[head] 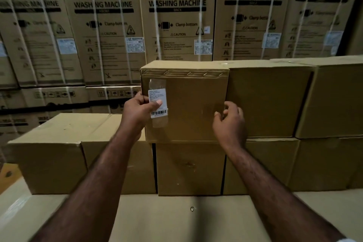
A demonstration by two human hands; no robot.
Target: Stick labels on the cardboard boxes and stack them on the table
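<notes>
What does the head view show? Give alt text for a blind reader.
The left hand holds a white barcode label against the front of an upper cardboard box, while the right hand is by its right edge. Washing machine cartons stand behind.

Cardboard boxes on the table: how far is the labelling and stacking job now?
Done: cardboard boxes already stand in two tiers on the table. In hand: the left hand holds the upper box at its left edge, thumb pressing a white barcode label onto its front; the right hand rests at its right edge. Left: the other cardboard boxes show no label on their visible faces.
</notes>
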